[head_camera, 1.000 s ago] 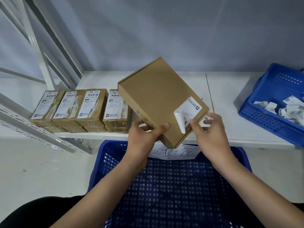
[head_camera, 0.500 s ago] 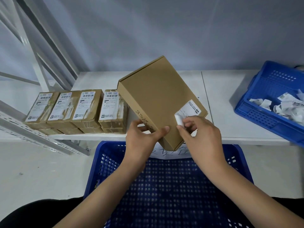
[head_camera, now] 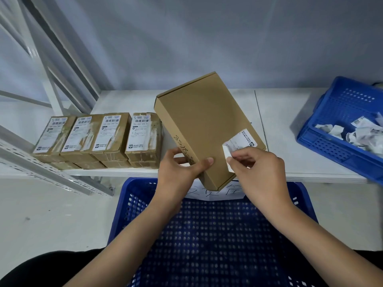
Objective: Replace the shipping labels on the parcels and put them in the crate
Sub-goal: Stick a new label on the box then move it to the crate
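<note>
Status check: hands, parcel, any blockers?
Left hand grips parcel edge. Right hand pinches label, corner lifted. Crate below, nothing in the way.

Brown box (head_camera: pixel 204 123) w/ white label (head_camera: pixel 241 141), blue perforated crate (head_camera: pixel 209 241), white table (head_camera: pixel 290 141).

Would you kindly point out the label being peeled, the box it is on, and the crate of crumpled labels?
label (head_camera: pixel 241 140), head view, on its printed part that lies flat.
box (head_camera: pixel 203 121), head view, on the bare top face.
crate of crumpled labels (head_camera: pixel 331 149), head view, on its near perforated wall.
</note>
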